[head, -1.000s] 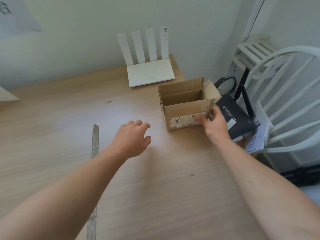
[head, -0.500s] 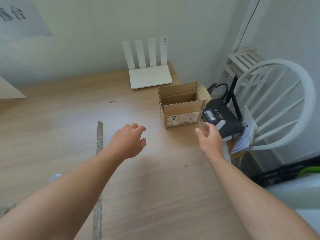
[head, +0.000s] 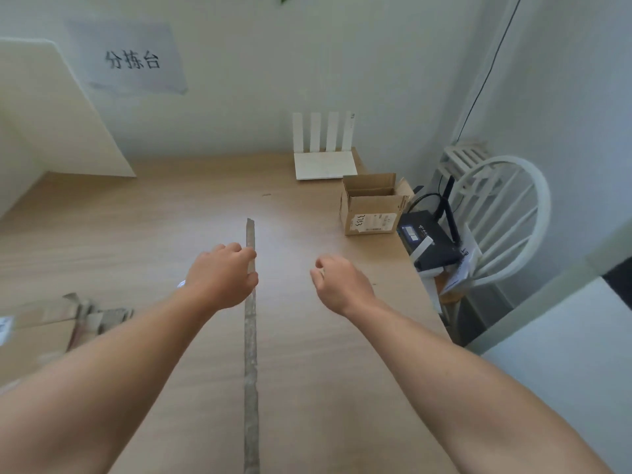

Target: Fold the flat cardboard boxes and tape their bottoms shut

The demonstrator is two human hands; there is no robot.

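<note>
A small folded cardboard box (head: 371, 208) stands upright with its top flaps open near the table's right edge, a white label on its front. Flattened cardboard (head: 37, 323) lies at the table's left edge, partly cut off by the frame. A long grey strip (head: 250, 354) runs down the middle of the table. My left hand (head: 222, 275) hovers with loosely curled fingers at the strip's upper part and holds nothing. My right hand (head: 342, 285) hangs loosely curled over the table, well short of the box, also holding nothing.
A white router (head: 325, 164) stands against the back wall behind the box. A black router (head: 429, 242) and papers sit on a white chair (head: 506, 217) off the table's right edge. A pale board (head: 51, 114) leans at the back left.
My right hand has let go of the box and drawn back toward me. The view has swung left, bringing the flattened cardboard into sight. My left hand now sits over the strip.
</note>
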